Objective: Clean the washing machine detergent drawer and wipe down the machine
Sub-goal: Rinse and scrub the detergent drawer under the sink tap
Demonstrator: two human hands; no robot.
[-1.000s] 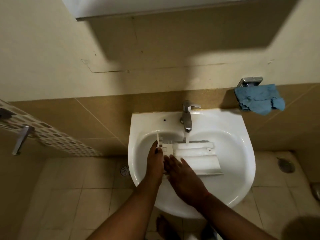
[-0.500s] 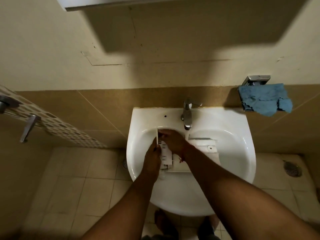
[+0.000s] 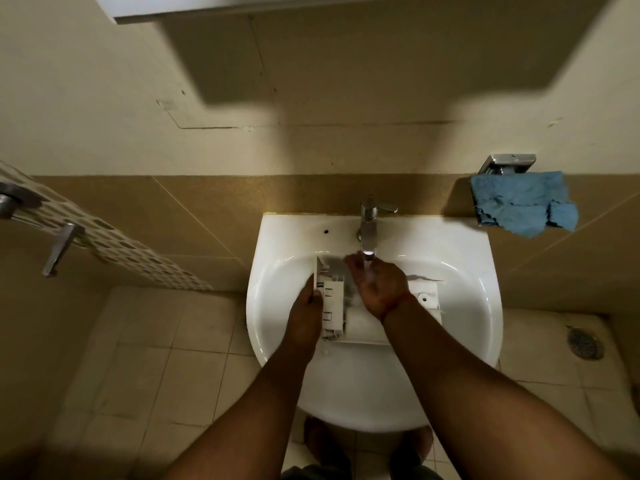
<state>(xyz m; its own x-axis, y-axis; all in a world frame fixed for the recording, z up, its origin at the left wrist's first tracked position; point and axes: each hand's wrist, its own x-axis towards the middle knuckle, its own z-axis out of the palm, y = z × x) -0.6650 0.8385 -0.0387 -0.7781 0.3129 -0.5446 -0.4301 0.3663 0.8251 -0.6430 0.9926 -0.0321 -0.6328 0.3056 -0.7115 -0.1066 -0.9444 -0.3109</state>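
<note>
Detergent drawer [image 3: 360,323] sits in the white sink [image 3: 460,271] basin, lying flat under both hands. Left hand [image 3: 306,315] grips the drawer's left end, fingers curled round its edge. Right hand [image 3: 379,285] rests on the drawer just right of the left fingers, directly below the tap [image 3: 369,233] spout, water running onto it; fingers bent, can't tell if they clamp anything. Blue cloth [image 3: 523,202] hangs on the wall, well right of both hands.

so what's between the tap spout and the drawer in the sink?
Head view: the right hand, under the running tap, lies over the detergent drawer; water lands on it.
</note>
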